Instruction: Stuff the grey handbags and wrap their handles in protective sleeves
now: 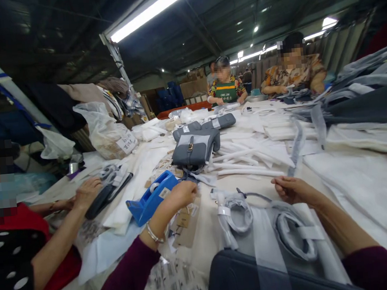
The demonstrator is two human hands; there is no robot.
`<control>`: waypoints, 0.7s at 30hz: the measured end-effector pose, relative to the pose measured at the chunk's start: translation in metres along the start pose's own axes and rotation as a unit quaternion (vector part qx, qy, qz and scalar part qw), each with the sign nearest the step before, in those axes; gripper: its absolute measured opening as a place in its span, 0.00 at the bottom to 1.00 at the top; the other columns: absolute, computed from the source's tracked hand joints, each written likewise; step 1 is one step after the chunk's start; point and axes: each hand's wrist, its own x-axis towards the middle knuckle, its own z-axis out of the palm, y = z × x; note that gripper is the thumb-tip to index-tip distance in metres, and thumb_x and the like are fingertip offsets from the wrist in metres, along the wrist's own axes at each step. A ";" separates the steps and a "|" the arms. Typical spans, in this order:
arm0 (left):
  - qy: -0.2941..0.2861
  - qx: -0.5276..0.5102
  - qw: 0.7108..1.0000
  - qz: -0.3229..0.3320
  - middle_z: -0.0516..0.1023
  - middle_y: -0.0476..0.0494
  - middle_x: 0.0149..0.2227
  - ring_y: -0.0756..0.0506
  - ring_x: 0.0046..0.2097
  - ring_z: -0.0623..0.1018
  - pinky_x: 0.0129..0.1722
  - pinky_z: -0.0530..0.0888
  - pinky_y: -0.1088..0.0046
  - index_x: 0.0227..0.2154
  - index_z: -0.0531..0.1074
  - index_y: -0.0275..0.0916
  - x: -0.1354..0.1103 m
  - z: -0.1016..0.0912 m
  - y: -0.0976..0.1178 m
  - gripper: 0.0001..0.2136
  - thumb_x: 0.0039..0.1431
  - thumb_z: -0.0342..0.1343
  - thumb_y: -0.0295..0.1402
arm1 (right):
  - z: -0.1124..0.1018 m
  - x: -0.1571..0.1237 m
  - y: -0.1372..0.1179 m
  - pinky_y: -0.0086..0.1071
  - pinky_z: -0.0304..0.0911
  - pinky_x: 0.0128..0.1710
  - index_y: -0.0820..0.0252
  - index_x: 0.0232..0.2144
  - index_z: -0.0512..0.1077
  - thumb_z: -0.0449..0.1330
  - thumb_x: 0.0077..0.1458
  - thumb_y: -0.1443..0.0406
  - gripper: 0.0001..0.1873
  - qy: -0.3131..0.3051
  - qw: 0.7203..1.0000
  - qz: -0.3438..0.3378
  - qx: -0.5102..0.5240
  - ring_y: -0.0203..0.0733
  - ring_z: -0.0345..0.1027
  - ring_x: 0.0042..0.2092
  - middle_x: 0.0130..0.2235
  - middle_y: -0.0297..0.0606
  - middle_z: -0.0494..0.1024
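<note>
Reaching beside tape dispenser (149,206), left hand (184,193) curled.

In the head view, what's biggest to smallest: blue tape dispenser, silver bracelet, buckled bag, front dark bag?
1. Front dark bag
2. Blue tape dispenser and buckled bag: too alike to rank
3. Silver bracelet

At one o'clock, a green apron (226,95) bears lettering that seems to read "OMLUN", blurred characters beneath. At nine o'clock, handwriting on a white label (126,142) on a plastic bag (97,126) is illegible; at seven, so is the sticker (164,193) on the blue tape dispenser (151,203).
</note>
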 end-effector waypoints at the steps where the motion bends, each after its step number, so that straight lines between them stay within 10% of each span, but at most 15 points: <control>1: -0.002 -0.001 1.000 -0.015 0.78 0.42 0.32 0.44 0.35 0.75 0.32 0.66 0.72 0.29 0.74 0.37 -0.003 0.004 -0.014 0.08 0.48 0.51 0.24 | 0.000 0.002 0.002 0.23 0.50 0.17 0.60 0.31 0.70 0.70 0.39 0.54 0.21 -0.002 1.000 -0.014 0.002 0.28 0.56 0.20 0.20 0.28 0.65; 16: 0.013 -0.068 0.997 0.014 0.70 0.46 0.31 0.47 0.35 0.69 0.35 0.65 0.73 0.22 0.67 0.36 -0.014 0.051 -0.057 0.04 0.43 0.52 0.22 | 0.004 -0.002 -0.002 0.24 0.37 0.18 0.63 0.33 0.69 0.66 0.44 0.54 0.20 -0.019 0.998 -0.063 -0.017 0.26 0.45 0.18 0.17 0.24 0.57; 21: 0.062 -0.096 0.993 0.007 0.69 0.49 0.30 0.49 0.34 0.68 0.34 0.65 0.73 0.26 0.62 0.39 -0.017 0.040 -0.054 0.04 0.49 0.48 0.23 | 0.009 -0.007 -0.008 0.25 0.40 0.18 0.62 0.33 0.69 0.66 0.44 0.54 0.20 0.003 0.996 -0.080 -0.032 0.26 0.46 0.19 0.17 0.25 0.57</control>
